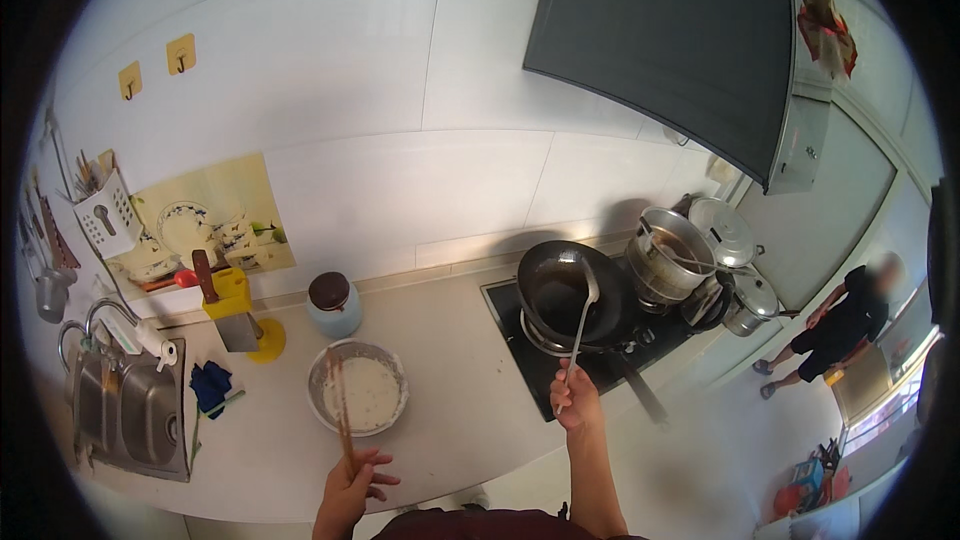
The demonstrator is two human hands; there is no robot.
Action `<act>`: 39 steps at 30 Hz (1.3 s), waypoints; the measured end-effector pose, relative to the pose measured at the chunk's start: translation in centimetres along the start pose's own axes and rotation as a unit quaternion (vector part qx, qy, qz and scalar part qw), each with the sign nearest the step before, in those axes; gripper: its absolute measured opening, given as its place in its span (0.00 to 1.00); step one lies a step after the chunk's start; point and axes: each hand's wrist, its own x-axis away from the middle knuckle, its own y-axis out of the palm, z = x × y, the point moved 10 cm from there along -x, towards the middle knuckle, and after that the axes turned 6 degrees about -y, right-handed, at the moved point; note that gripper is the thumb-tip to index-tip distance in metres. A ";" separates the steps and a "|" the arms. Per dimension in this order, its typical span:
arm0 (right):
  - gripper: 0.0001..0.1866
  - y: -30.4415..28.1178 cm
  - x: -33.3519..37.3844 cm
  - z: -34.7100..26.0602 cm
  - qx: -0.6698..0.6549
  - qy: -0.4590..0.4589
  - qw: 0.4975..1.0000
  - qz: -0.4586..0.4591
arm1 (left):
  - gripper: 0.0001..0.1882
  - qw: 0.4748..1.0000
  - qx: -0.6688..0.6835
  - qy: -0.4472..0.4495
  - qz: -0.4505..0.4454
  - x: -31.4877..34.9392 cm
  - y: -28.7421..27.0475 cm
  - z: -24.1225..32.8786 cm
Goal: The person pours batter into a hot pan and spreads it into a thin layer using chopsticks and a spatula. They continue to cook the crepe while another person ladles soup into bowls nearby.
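Note:
My left hand [351,485] is closed around a pair of wooden chopsticks [343,410], which slant up across the left side of a white bowl [398,422]. Pale, lumpy batter [364,393] fills part of that bowl. With my right hand [576,398] I grip the end of a metal ladle [582,325]. Its head lies over the inside of a dark wok [545,280], which sits tilted on the cooktop [510,325]. Whether the ladle touches the wok I cannot tell.
A blue jar [335,315] with a brown lid stands behind the bowl. A cleaver [236,330] in a yellow holder, a dark blue cloth [210,385] and a sink [150,420] are left. Metal pots [660,275] crowd the right burner under a range hood [670,40]. A person [850,315] stands far right.

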 end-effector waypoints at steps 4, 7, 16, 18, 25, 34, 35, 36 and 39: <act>0.10 -1.2 -0.4 0.0 -0.007 0.003 1.000 0.014 | 0.14 0.999 -0.015 0.002 0.031 2.5 -1.8 1.6; 0.09 -0.4 -1.0 0.2 -0.007 0.026 1.000 0.006 | 0.14 0.999 0.018 0.000 0.030 2.5 -1.5 1.6; 0.10 3.3 0.6 -0.4 -0.022 0.033 0.999 -0.015 | 0.14 0.998 0.052 0.002 -0.048 1.1 0.0 -0.3; 0.09 3.0 0.8 -0.5 0.036 0.039 0.998 -0.023 | 0.14 0.998 0.047 -0.003 -0.047 1.0 0.0 -0.5; 0.14 6.1 1.9 -5.1 0.375 -0.085 0.921 0.070 | 0.14 0.998 0.057 0.011 -0.023 0.3 -2.2 -1.4; 0.12 4.6 1.1 -10.1 0.769 -0.138 0.621 0.066 | 0.15 0.997 0.053 0.050 0.035 0.5 -5.9 -2.0; 0.11 5.3 1.2 -10.7 0.772 -0.160 0.612 0.065 | 0.14 0.996 0.053 0.055 0.045 0.6 -6.3 -2.0; 0.10 4.3 0.8 -11.1 0.771 -0.151 0.614 0.073 | 0.14 0.996 0.053 0.060 0.049 0.7 -6.6 -1.9; 0.07 1.7 -0.2 -11.7 0.789 -0.119 0.599 0.065 | 0.14 0.996 0.057 0.042 0.059 0.1 -7.4 -2.9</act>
